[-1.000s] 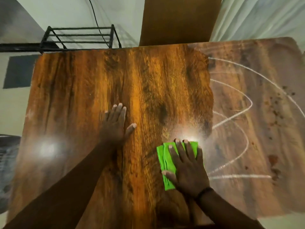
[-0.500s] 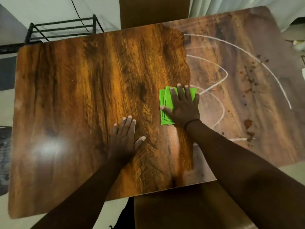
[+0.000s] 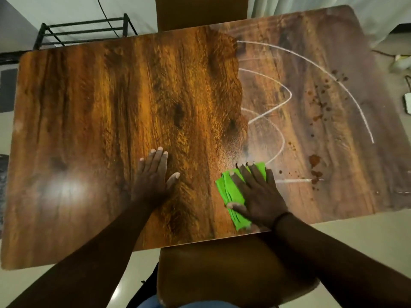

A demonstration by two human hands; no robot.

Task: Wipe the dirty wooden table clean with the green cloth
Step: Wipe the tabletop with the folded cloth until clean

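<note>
Head view, single frame. Table (image 3: 93, 112): rectangular wooden top seen from above. The left and centre portion shows glossy, warm brown grain with a bright light reflection near the left front. The right portion is duller and greyish, carrying curved white chalk lines (image 3: 287, 94) and a scatter of reddish-brown stains (image 3: 314, 160). The boundary between the two portions runs irregularly from the far edge to the near edge, just right of centre.

Cloth (image 3: 231, 194): green, folded, lying flat on the table close to the near edge, at the boundary between glossy and dull surface. One corner reaches almost to the table edge.

Right hand (image 3: 259, 194): palm down on the cloth, fingers spread and extended toward the far side, thumb out to the left across the green fabric. A dark band sits at the wrist. The fingertips lie at the far edge of the cloth.

Left hand (image 3: 153, 176): palm flat on bare glossy wood, left of the cloth and apart from it, fingers together, thumb angled out to the right.

Chair (image 3: 222, 270): brown seat below the near table edge. A black metal rack (image 3: 86, 27) stands beyond the far left corner.
</note>
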